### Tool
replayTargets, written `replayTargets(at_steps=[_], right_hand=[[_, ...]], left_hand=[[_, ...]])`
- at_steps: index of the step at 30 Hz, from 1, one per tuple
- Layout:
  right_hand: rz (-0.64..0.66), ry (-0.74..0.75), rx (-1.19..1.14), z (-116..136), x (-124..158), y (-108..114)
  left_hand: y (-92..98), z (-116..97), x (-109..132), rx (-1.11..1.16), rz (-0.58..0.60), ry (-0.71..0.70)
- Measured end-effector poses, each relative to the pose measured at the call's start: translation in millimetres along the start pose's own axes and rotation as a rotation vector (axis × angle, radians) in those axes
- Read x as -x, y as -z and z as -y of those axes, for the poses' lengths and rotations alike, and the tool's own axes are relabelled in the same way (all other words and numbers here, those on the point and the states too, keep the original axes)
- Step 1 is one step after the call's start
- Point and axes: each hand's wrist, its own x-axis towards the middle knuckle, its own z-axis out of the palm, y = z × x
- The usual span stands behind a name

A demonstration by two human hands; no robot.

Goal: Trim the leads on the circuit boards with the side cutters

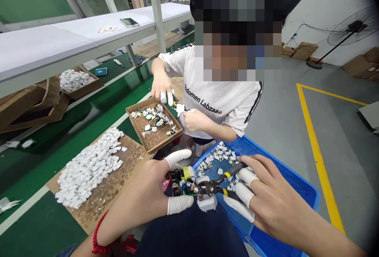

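My left hand (149, 188), with white finger cots and a red cord bracelet, grips a small circuit board (186, 182) crowded with components, a yellow transformer among them. My right hand (260, 194), also in finger cots, is closed around black pliers (227, 175) with yellow bands on the handles. The jaws reach the right end of the board; whether they bite on it I cannot tell. Just below the jaws is a white plastic charger casing (207, 202). Beneath my right hand, a blue bin (304, 194) holds many small boards (222, 152).
Opposite me a person in a white T-shirt (219, 99) works over a cardboard tray (151, 148) of boards. White casing pieces (89, 166) are heaped on cardboard (118, 178) at left. A long white workbench (77, 32) runs behind; a floor fan (355, 26) stands far right.
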Motion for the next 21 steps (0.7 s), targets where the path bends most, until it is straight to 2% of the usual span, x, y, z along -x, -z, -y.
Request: replayTargets(at_steps=[10, 16, 21], right_hand=[[0.053, 0.023, 0.011, -3.6, -0.3, -0.6], [0.032, 0.07, -0.081, -8.8, -2.3, 0.6], [0.109, -0.007, -0.143, -5.3, -1.4, -0.9]], left_hand=[[-0.6, 4.6, 3.1, -0.055, -0.012, -0.009], [0.0, 1.7, 2.1, -0.002, 0.024, 0.004], [-0.6, 3.5, 3.1, -0.03, -0.012, 0.005]])
